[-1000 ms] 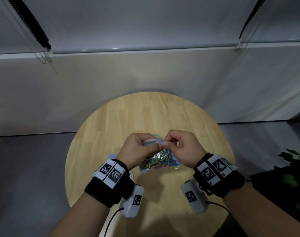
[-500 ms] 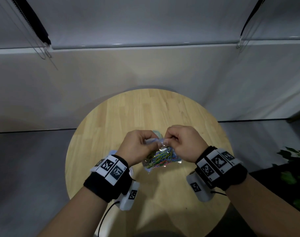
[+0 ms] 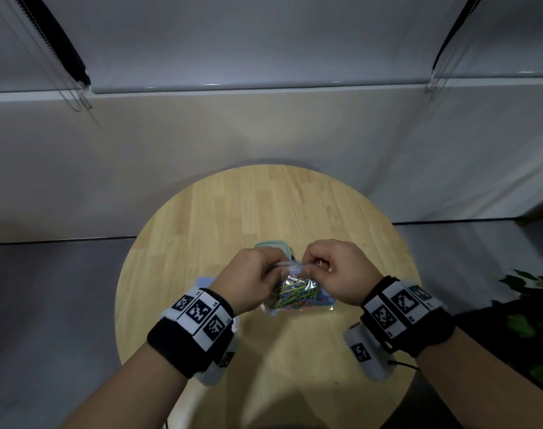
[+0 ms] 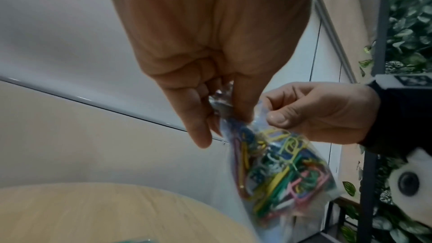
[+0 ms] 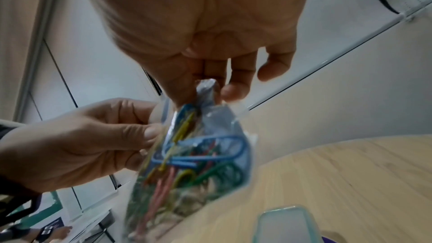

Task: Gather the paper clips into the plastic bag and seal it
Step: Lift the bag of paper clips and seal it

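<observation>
A small clear plastic bag (image 3: 298,297) full of coloured paper clips (image 4: 280,173) hangs above the round wooden table (image 3: 264,205). Both hands hold it up by its top edge. My left hand (image 3: 254,274) pinches the left part of the top strip between thumb and fingers. My right hand (image 3: 335,270) pinches the right part, close beside the left. In the right wrist view a large blue clip (image 5: 205,147) shows through the bag (image 5: 191,163). Whether the top strip is closed is hidden by the fingers.
A small clear container with a teal rim (image 3: 273,246) sits on the table just behind the hands, also seen in the right wrist view as the container (image 5: 285,224). A pale blue lid-like piece (image 3: 205,280) peeks out beside the left wrist. A leafy plant (image 3: 530,305) stands at right.
Both hands have stayed pinched on the bag's top; the fingers shifted slightly along the strip and the bag hangs a little more squarely between them.
</observation>
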A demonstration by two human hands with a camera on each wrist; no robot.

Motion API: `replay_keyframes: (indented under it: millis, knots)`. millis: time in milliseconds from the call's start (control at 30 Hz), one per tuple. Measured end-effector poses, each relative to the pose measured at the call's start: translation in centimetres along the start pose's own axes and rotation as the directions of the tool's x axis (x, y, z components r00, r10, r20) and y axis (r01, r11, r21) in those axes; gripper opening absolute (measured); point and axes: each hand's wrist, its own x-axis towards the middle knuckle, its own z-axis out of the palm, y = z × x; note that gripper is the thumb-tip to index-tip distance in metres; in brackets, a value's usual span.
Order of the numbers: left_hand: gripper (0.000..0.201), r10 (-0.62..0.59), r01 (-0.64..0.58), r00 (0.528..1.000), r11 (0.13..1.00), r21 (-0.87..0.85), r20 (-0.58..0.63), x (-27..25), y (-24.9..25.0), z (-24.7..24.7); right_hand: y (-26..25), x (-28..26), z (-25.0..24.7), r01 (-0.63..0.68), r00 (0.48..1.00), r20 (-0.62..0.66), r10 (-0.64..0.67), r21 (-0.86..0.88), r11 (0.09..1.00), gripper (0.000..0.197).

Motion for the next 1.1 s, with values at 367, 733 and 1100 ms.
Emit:
replay_keyframes:
  millis: [367, 733, 1100]
  knots:
    - [0.009, 0.101, -0.1, 0.995, 0.987, 0.123, -0.001, 0.4, 0.7, 0.0, -0.2, 0.5, 0.2, 0.014, 0.997, 0.071, -0.01, -0.058, 0.998, 0.017]
    - [0.003, 0.054, -0.052, 0.999, 0.984, 0.17, -0.006, 0.6, -0.2, -0.8, 0.2, 0.6, 0.8, 0.006, 1.0, 0.028, -0.005, -0.043, 0.999, 0.003]
    - [0.011, 0.083, -0.081, 0.996, 0.992, 0.102, -0.017, 0.6, -1.7, 0.2, 1.4, -0.6, 2.5, -0.045, 0.997, -0.052, 0.05, 0.097, 0.994, 0.01]
